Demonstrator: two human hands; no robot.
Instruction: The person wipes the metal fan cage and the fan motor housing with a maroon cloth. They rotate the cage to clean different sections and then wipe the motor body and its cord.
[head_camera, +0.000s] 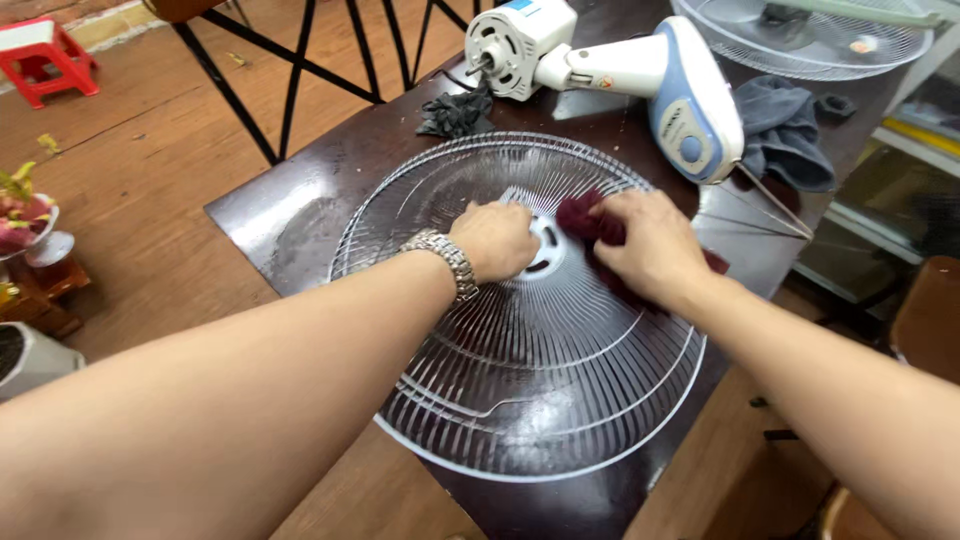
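A round wire fan guard (520, 400) lies flat on a dark glossy table (270, 215). My left hand (495, 240), with a metal watch on its wrist, presses down on the guard beside its white centre hub (548, 250). My right hand (648, 245) is closed on a dark red cloth (585, 215), which it holds against the guard's wires just right of the hub. Part of the cloth is hidden under that hand.
A white and blue fan motor with its stand (610, 70) lies across the table's far side. A dark grey rag (455, 112) and a grey cloth (785, 130) sit near it. A second guard (810, 45) is at the back right. A red stool (45, 55) stands far left.
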